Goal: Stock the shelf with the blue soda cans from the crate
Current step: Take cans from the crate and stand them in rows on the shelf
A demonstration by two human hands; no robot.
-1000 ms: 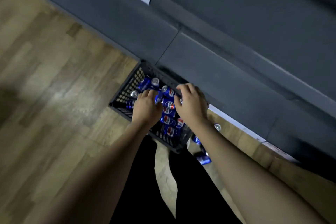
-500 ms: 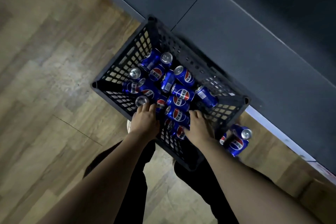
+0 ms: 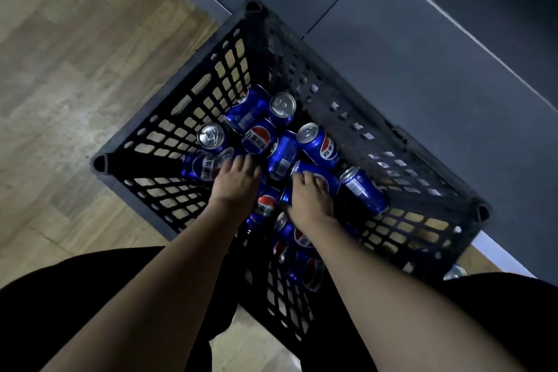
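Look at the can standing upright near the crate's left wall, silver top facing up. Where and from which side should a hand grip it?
Probably by the upper body just below the rim, coming straight down from above. The upright can shows its round top to the camera, while the crate wall and neighbouring cans crowd its sides, so fingers could only wrap it from overhead.

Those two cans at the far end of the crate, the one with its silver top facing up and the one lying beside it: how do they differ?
The upright can stands on end, showing its silver lid and pull tab; the lying can rests on its side, showing its blue wall and small print. The upright can sits nearer the crate's far wall. Both are blue soda cans, touching each other, untouched by either hand.
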